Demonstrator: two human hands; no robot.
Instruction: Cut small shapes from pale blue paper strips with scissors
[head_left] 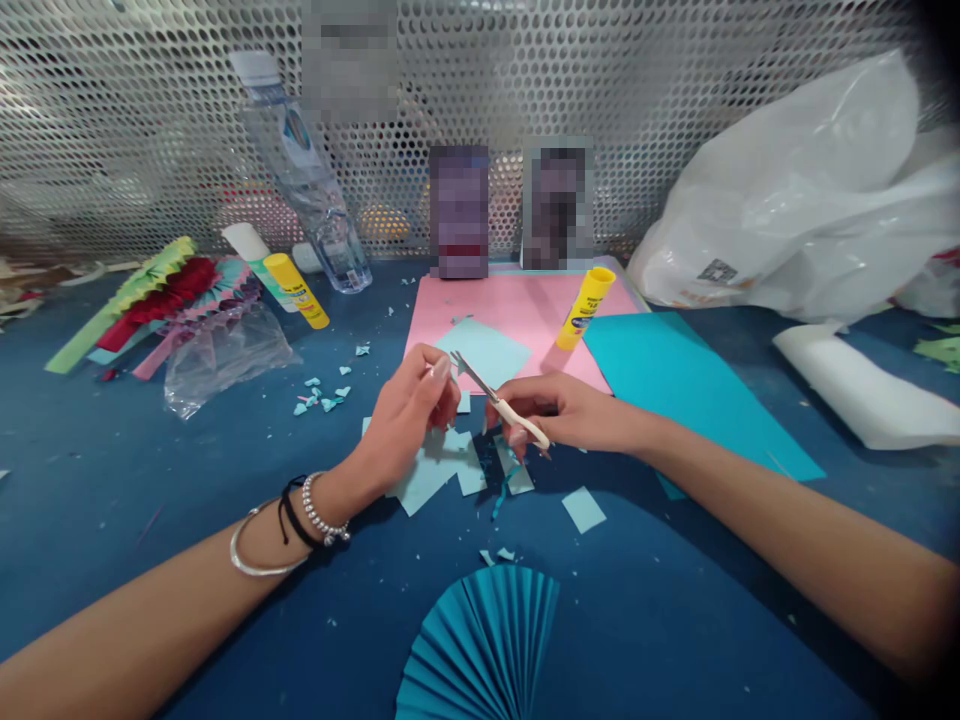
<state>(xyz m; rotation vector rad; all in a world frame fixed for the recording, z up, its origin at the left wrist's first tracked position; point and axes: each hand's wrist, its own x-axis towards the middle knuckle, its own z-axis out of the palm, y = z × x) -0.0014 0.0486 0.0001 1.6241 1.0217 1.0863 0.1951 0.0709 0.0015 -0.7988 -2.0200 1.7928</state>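
My right hand (559, 412) grips small cream-handled scissors (495, 400), blades pointing up-left toward my left hand (409, 410). The left hand's fingers are pinched together at the blade tips; a tiny piece may be between them, but it is too small to see. Pale blue paper offcuts (442, 470) lie on the blue table under both hands. A pleated teal paper fan (480, 645) lies at the near edge. A pale blue square (487, 352) rests on a pink sheet (525, 310).
A yellow glue stick (585, 308) lies on the pink sheet, another (298, 290) left of it. A teal sheet (690, 390), white plastic bag (810, 200), water bottle (307, 180), folded paper fans (157, 300) and clear plastic wrap (225, 355) surround the work spot. A perforated metal wall (600, 70) stands behind.
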